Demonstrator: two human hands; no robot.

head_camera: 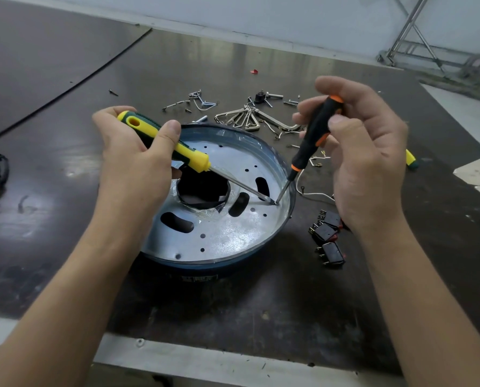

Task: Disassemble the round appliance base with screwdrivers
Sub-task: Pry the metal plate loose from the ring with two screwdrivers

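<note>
Grips both clamped: left grip (132,163) wrapped round yellow-green screwdriver (177,148), right grip (367,152) pinching black-orange screwdriver (314,135). Both tips meet near right rim of round base (233,236), centre of surface (65,135). Step, likely: freeing a screw there. Next: steady downward pressure, one tip bracing. No writing legible; sticker (198,279) on near wall too small.
</note>
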